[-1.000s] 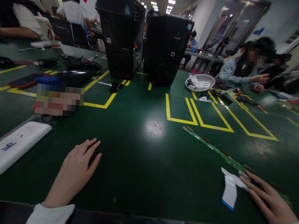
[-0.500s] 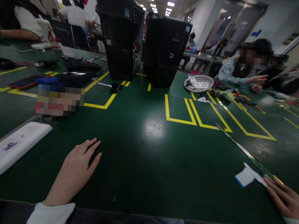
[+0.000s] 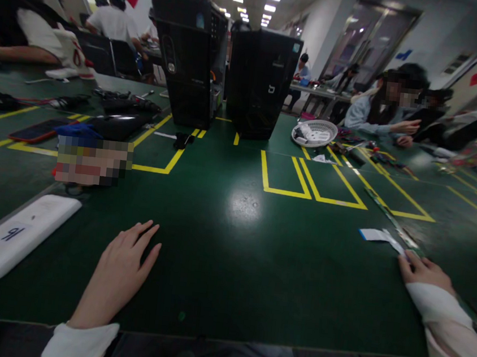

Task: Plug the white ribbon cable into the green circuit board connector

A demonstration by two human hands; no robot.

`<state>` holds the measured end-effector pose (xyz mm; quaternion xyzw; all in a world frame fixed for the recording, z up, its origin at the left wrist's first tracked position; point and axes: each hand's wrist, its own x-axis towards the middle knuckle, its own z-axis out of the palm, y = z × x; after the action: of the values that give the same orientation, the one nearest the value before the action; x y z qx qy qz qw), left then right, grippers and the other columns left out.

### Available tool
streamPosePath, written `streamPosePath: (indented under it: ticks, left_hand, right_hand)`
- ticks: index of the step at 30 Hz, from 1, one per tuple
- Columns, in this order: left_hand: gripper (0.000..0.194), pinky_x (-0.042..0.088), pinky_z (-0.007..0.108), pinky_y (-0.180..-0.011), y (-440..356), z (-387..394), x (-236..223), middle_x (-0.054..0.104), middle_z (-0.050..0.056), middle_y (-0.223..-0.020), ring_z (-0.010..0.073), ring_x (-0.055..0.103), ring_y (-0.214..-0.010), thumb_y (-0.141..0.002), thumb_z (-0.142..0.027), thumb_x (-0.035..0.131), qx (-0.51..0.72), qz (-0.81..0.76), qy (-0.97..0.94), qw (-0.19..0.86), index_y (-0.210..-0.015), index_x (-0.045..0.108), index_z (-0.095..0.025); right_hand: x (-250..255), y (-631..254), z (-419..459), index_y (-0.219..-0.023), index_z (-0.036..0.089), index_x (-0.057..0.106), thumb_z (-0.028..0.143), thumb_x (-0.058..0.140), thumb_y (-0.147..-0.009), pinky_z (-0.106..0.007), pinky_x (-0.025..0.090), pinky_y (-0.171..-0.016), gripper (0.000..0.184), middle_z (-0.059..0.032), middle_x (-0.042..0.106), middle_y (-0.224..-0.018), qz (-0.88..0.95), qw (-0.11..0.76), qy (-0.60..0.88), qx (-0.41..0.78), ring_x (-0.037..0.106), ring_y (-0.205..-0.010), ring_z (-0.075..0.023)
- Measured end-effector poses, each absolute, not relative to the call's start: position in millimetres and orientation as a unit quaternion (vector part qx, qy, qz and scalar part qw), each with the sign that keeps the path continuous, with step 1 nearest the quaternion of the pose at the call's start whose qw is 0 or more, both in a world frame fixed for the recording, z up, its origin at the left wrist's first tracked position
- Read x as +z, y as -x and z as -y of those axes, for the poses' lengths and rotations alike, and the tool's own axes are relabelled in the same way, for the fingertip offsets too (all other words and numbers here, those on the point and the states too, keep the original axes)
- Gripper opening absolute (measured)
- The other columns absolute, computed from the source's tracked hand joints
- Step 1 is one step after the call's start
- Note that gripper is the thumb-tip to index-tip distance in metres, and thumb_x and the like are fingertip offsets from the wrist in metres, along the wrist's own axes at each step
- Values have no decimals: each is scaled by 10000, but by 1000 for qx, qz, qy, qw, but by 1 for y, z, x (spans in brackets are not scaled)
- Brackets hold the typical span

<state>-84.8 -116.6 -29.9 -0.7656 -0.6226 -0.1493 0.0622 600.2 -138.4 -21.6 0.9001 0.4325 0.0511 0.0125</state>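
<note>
At the right, my right hand is closed around the near end of a long, thin green circuit board strip. The strip lies along the table, pointing away to the left. A white flat ribbon cable with a blue end sticks out from it, left of my fingertips. My left hand rests palm down on the green table, its fingers apart and nothing in them. Left of that hand lies a white, rounded flat device with a dark round lens-like spot.
Two black computer towers stand at the back middle. A white plastic basket sits right of them, near small parts. Cables and a black glossy piece lie at the left. People sit at both sides. Yellow tape marks the table.
My right hand has moved forward and left, sliding the circuit board strip and its ribbon cable farther across the table. My left hand has stayed in place.
</note>
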Motion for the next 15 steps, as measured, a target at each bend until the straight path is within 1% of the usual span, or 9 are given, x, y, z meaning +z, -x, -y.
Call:
streamPosePath:
  ticks: [2,4,6,9,13,15]
  left_hand:
    - [562,417,518,-1041,85,116,-30,530,167,-1371,346,508,-1252,-945,-484,303,-153,620,766,67,-1320,525,-130]
    - [554,411,518,-1047,85,116,-30,530,166,-1372,342,506,-1257,-946,-480,300,-158,618,767,72,-1316,528,-136]
    - [547,411,514,-1050,85,117,-30,526,161,-1379,335,501,-1265,-946,-479,306,-159,619,766,71,-1320,525,-145]
    - [551,413,516,-1049,85,117,-30,520,160,-1389,336,498,-1268,-943,-479,317,-155,623,764,63,-1327,521,-140]
    - [570,413,521,-1048,85,118,-29,527,165,-1376,340,500,-1261,-944,-489,309,-152,623,765,60,-1324,528,-124]
    - [579,414,520,-1046,85,117,-29,528,170,-1371,341,501,-1258,-946,-493,301,-151,622,765,63,-1323,527,-117]
  right_hand:
    - [-10,-588,127,-1370,79,512,508,206,-941,-446,405,-945,680,-297,488,-1334,-430,16,-902,25,494,-1232,-361]
    - [0,-577,117,-1395,100,488,520,181,-946,-446,404,-908,687,-296,452,-1365,-417,16,-909,7,489,-1229,-358]
    - [7,-570,110,-1411,125,468,541,175,-942,-450,400,-883,693,-293,416,-1392,-397,20,-918,-15,485,-1221,-369]
    - [10,-567,102,-1433,143,435,555,187,-938,-459,387,-887,690,-284,387,-1414,-376,26,-925,-35,463,-1231,-391]
    - [5,-575,100,-1425,144,443,586,196,-931,-469,379,-891,707,-273,375,-1431,-369,12,-929,-35,436,-1249,-410]
    - [-1,-583,101,-1383,132,492,579,225,-929,-462,389,-875,691,-279,416,-1396,-377,11,-926,-31,469,-1212,-406]
